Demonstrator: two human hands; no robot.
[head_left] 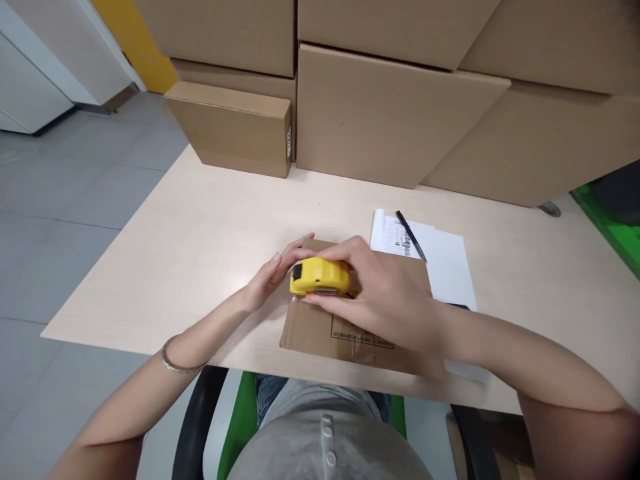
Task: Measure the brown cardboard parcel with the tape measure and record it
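Observation:
A small cardboard box (313, 330) with printed black text lies flat near the table's front edge. My right hand (383, 293) reaches across its top, gripping a yellow tape measure (323, 275) with a black button between thumb and fingers. The tape measure is over the box's left end; whether any blade is pulled out is hidden. My left hand (277, 273) rests at the box's left side, its fingers stretched out, close beside the tape measure.
Behind the box, white papers (453, 257) lie with a black pen (411, 235) on them. A dark object (459, 307) shows partly behind my right wrist. Large cartons (375, 120) line the back of the table (225, 220), with a slim brown box (240, 133) at left.

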